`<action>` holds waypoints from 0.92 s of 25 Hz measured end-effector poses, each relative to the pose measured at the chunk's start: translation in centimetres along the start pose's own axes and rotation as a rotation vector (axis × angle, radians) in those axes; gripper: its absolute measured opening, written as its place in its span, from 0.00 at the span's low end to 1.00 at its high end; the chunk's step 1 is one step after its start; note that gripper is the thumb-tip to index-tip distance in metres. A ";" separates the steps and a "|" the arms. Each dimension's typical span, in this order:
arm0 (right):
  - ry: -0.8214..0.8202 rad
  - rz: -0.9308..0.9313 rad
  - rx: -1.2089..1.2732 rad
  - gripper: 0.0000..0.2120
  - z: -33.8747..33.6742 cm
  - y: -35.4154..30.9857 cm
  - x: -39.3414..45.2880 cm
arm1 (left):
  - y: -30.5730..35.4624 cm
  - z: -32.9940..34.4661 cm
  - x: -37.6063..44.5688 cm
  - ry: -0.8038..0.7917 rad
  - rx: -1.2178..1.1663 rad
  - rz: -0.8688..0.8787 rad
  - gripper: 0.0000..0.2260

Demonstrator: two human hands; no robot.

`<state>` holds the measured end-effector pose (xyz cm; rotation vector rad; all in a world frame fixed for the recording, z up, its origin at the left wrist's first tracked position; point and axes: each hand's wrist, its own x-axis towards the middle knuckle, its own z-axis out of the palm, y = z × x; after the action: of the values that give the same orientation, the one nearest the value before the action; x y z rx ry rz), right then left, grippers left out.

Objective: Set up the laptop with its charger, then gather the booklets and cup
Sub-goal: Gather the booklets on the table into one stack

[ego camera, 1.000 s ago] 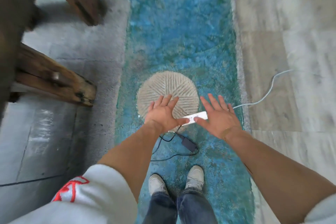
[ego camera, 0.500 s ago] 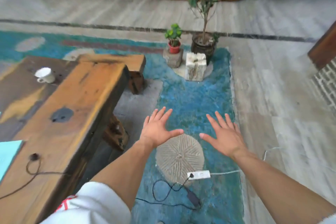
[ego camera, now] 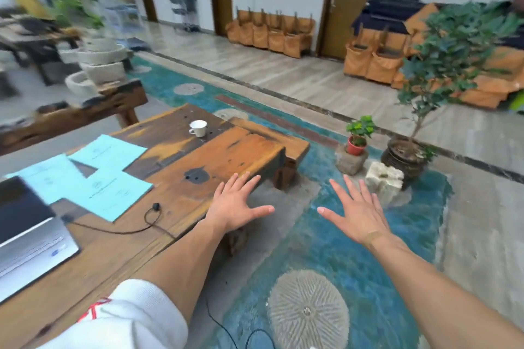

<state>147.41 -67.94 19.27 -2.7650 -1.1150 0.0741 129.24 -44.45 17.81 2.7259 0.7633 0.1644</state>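
The fingers (ego camera: 241,183) of the left hand (ego camera: 232,207) are spread wide and straight, holding nothing, palm down above the near edge of the desk (ego camera: 226,147). The right hand (ego camera: 358,214) is the same, fingers fanned and empty, out over the blue rug (ego camera: 354,249), apart from the left.

Just left of the left hand, a black cable (ego camera: 124,231) lies on the desk, its plug end (ego camera: 156,206) curled near the booklets. It runs toward the laptop (ego camera: 28,232), which sits open at the desk's left edge; whether it is plugged in there I cannot tell. Three pale blue booklets (ego camera: 105,178) lie flat beside the laptop, overlapping at their corners. The white cup (ego camera: 198,128) stands upright farther back on the desk, well apart from the booklets.

On the rug past the desk stand a small plant in a red pot (ego camera: 356,147), a stone block (ego camera: 384,178) and a larger potted tree (ego camera: 405,156).
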 end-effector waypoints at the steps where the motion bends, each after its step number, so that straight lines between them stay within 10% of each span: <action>1: 0.009 -0.044 -0.001 0.39 -0.1 -1.2 0.8 | -1.3 -0.8 -0.9 0.020 0.009 -0.036 0.46; 23: -0.091 -0.759 -0.027 0.41 6.8 -40.0 2.6 | -28.5 -10.8 -27.5 0.205 0.075 -0.794 0.46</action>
<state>121.16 -36.85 19.19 -2.1856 -2.1014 0.0903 89.87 -32.92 18.15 2.2696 1.8546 0.2323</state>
